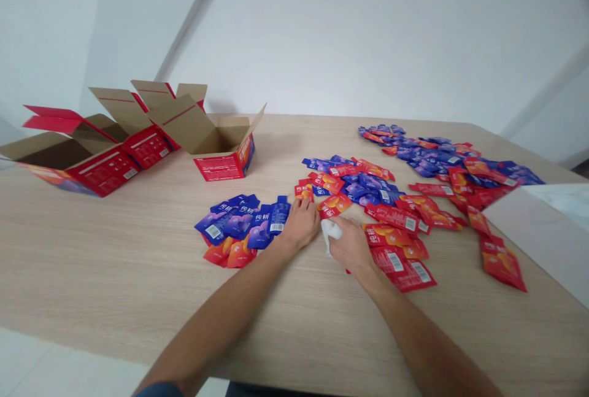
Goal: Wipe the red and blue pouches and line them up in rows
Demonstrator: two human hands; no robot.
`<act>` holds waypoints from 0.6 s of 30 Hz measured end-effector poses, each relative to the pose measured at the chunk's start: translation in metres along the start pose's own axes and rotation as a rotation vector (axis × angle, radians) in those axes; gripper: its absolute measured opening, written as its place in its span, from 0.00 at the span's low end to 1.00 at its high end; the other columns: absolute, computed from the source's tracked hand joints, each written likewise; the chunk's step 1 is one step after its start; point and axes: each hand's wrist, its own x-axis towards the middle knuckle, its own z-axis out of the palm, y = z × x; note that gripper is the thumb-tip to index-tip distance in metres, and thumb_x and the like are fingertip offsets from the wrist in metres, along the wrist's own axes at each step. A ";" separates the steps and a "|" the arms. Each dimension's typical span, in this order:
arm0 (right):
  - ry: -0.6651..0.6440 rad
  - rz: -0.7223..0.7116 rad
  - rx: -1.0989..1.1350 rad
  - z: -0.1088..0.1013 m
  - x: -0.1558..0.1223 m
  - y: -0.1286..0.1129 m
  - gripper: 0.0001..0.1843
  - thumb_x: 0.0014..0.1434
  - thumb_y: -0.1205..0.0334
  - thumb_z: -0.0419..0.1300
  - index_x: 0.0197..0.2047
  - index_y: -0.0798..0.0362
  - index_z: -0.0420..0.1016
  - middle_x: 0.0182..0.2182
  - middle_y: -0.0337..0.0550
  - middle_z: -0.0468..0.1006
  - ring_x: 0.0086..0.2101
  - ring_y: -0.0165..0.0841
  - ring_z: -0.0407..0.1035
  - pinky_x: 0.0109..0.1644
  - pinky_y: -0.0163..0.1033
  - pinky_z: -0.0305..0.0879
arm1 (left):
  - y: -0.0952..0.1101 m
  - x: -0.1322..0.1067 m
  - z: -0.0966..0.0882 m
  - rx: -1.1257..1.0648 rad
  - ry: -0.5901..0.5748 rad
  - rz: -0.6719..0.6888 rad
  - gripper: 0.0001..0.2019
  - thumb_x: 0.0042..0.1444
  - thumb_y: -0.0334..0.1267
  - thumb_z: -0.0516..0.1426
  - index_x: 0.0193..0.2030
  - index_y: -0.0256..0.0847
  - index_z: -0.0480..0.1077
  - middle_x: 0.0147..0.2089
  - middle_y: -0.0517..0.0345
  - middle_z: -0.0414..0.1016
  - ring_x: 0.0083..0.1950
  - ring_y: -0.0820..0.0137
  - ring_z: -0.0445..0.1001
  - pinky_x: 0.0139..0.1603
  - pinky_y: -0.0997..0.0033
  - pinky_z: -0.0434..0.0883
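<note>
My left hand point(302, 223) is closed at the near edge of the mixed pile, its curled fingertips on a red pouch point(304, 190); the grip itself is partly hidden. Just right of it, my right hand point(352, 245) is closed round a crumpled white wipe point(329, 232). Another red pouch point(335, 204) with orange fruit print lies right in front of the wipe. To the left of my left hand, purple-blue pouches point(242, 219) overlap in a group, with red pouches point(230, 253) along its near side. More red pouches point(398, 256) are spread beside my right hand.
Open red cardboard boxes point(103, 167) stand at the left, and one open box point(221, 167) sits nearer the middle. A long heap of blue and red pouches point(427, 154) stretches across the far right. A white sheet-like object point(547, 225) covers the right edge of the wooden table point(138, 280).
</note>
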 end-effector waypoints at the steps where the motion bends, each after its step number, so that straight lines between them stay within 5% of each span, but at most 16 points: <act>1: 0.005 -0.004 -0.003 0.000 0.000 0.000 0.19 0.51 0.71 0.63 0.47 0.50 0.79 0.35 0.47 0.81 0.37 0.41 0.73 0.40 0.40 0.66 | 0.003 -0.008 -0.003 0.034 -0.007 0.047 0.11 0.64 0.41 0.52 0.42 0.39 0.73 0.49 0.40 0.74 0.61 0.51 0.65 0.70 0.47 0.50; 4: 0.009 0.004 -0.013 0.000 -0.001 -0.001 0.20 0.51 0.71 0.63 0.48 0.50 0.79 0.35 0.47 0.80 0.37 0.40 0.73 0.41 0.39 0.66 | 0.011 -0.029 -0.011 0.149 -0.013 0.046 0.12 0.65 0.39 0.50 0.44 0.39 0.73 0.47 0.41 0.73 0.57 0.52 0.66 0.65 0.49 0.57; 8: -0.054 0.058 -0.015 0.000 -0.002 -0.004 0.22 0.51 0.71 0.63 0.51 0.49 0.79 0.36 0.48 0.80 0.39 0.41 0.73 0.42 0.40 0.67 | 0.018 -0.041 -0.022 0.334 -0.011 -0.127 0.14 0.58 0.32 0.56 0.52 0.37 0.70 0.54 0.41 0.69 0.58 0.52 0.64 0.62 0.51 0.61; 13: -0.085 0.064 0.030 0.000 -0.002 -0.006 0.23 0.51 0.72 0.62 0.51 0.50 0.79 0.38 0.49 0.81 0.41 0.44 0.74 0.44 0.42 0.68 | 0.021 -0.043 -0.038 0.236 0.102 -0.283 0.24 0.46 0.29 0.63 0.52 0.36 0.70 0.59 0.40 0.64 0.59 0.55 0.66 0.60 0.59 0.64; 18: 0.034 -0.010 0.199 -0.004 -0.003 -0.009 0.21 0.53 0.71 0.61 0.50 0.50 0.79 0.41 0.48 0.81 0.41 0.43 0.74 0.45 0.44 0.71 | 0.023 -0.047 -0.048 -0.148 0.043 -0.392 0.09 0.45 0.37 0.66 0.33 0.36 0.74 0.36 0.53 0.74 0.37 0.63 0.73 0.43 0.64 0.68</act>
